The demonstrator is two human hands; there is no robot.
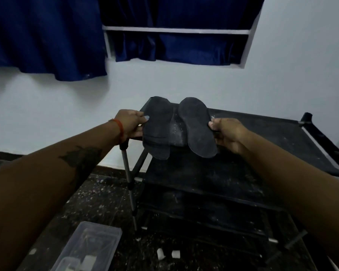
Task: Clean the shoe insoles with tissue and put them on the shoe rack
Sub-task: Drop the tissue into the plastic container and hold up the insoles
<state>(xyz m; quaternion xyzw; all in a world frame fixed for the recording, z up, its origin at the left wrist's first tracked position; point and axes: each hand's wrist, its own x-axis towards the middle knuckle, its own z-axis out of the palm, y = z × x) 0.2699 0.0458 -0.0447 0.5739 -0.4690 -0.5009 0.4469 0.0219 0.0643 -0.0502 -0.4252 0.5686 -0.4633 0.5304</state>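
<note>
Left hand (128,122) pinches the left insole (157,128) at its edge; right hand (226,133) grips the right insole (198,127); both hover over the shoe rack (262,130) top; best lowered flat, side by side, then released.

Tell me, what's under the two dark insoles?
Under the two dark flat shoe insoles is the dusty black fabric top shelf of the metal-framed shoe rack. Lower shelves show below; the patch directly beneath the insoles is hidden.
</note>
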